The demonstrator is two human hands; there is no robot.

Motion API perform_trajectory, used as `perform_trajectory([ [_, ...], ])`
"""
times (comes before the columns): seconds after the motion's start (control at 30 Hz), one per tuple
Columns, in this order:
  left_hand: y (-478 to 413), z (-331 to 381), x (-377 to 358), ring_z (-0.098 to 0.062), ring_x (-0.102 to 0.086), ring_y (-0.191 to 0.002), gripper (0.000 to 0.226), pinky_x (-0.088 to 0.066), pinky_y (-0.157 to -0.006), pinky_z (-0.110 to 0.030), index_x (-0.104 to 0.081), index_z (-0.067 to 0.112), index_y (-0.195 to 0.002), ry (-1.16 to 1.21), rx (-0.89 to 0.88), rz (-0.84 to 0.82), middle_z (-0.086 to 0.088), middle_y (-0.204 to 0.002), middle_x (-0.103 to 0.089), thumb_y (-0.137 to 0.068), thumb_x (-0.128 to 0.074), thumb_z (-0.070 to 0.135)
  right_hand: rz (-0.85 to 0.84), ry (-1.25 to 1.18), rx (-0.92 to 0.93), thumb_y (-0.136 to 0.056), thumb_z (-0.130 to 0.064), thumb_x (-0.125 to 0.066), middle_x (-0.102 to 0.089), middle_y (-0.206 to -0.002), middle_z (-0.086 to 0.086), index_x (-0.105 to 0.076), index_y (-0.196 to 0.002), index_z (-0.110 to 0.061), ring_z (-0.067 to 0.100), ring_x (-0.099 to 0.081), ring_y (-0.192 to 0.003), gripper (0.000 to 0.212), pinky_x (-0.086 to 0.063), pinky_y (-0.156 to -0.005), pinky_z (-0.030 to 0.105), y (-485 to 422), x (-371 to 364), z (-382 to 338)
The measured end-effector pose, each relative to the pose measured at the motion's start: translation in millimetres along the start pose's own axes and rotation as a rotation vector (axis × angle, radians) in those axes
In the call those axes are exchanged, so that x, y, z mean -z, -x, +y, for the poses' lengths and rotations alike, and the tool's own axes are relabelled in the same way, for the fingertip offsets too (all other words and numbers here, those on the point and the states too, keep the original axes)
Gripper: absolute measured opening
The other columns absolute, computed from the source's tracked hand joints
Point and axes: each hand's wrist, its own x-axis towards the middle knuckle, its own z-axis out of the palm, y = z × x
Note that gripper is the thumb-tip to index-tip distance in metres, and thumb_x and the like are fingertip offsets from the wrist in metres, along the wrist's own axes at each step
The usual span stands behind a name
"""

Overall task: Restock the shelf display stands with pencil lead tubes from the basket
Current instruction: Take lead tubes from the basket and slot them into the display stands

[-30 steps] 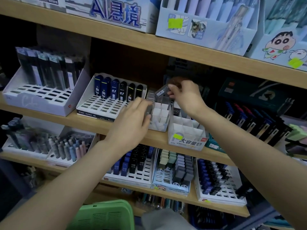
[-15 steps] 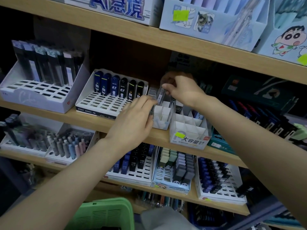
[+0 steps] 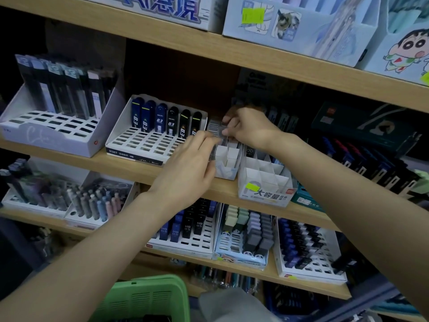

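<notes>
A small white gridded display stand sits on the middle shelf, with clear lead tubes standing in its back row. My right hand pinches one clear tube at the stand's back, its lower end down in a cell. My left hand rests against the stand's left side, fingers curved around it and touching the tubes. The green basket sits at the bottom edge of the view.
Left of the small stand is a white tray with dark blue and black lead cases; right of it stands a white divided box with a green sticker. More stands of leads and erasers fill the lower shelf. The upper shelf board hangs close overhead.
My right hand has lowered the clear tube from above the stand down into its back row. The left hand has slid slightly forward along the stand's side.
</notes>
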Motion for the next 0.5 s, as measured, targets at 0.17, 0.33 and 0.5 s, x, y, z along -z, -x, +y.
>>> perform_trajectory([
  [0.17, -1.4, -0.8, 1.2, -0.013, -0.034, -0.128, 0.046, -0.028, -0.108, -0.029, -0.038, 0.014, -0.141, -0.01, -0.007, -0.008, 0.001, -0.138, -0.037, -0.096, -0.048, 0.019, 0.096, 0.185, 0.049, -0.088, -0.017, -0.065, -0.059, -0.091, -0.002, -0.06, -0.096, -0.017, 0.014, -0.059, -0.091, 0.009, -0.051, -0.083, 0.032, -0.7, -6.1, 0.7],
  [0.33, -1.8, -1.1, 2.2, -0.012, -0.032, -0.129, 0.048, -0.025, -0.109, -0.029, -0.035, 0.015, -0.143, -0.052, -0.032, -0.02, 0.002, -0.14, -0.036, -0.096, -0.046, 0.021, 0.146, 0.284, 0.073, -0.09, -0.024, -0.062, -0.061, -0.095, -0.002, -0.061, -0.104, -0.018, 0.017, -0.06, -0.093, 0.015, -0.052, -0.083, 0.037, 3.4, -7.4, 2.6],
  [0.5, -3.0, -2.3, 6.3, -0.013, -0.031, -0.13, 0.05, -0.024, -0.11, -0.029, -0.031, 0.016, -0.145, -0.126, -0.061, -0.055, 0.003, -0.142, -0.035, -0.097, -0.044, 0.023, 0.192, 0.5, 0.161, -0.096, -0.028, -0.052, -0.064, -0.109, 0.007, -0.058, -0.114, -0.016, 0.026, -0.06, -0.098, 0.022, -0.051, -0.081, 0.041, 11.6, -7.1, 0.7],
])
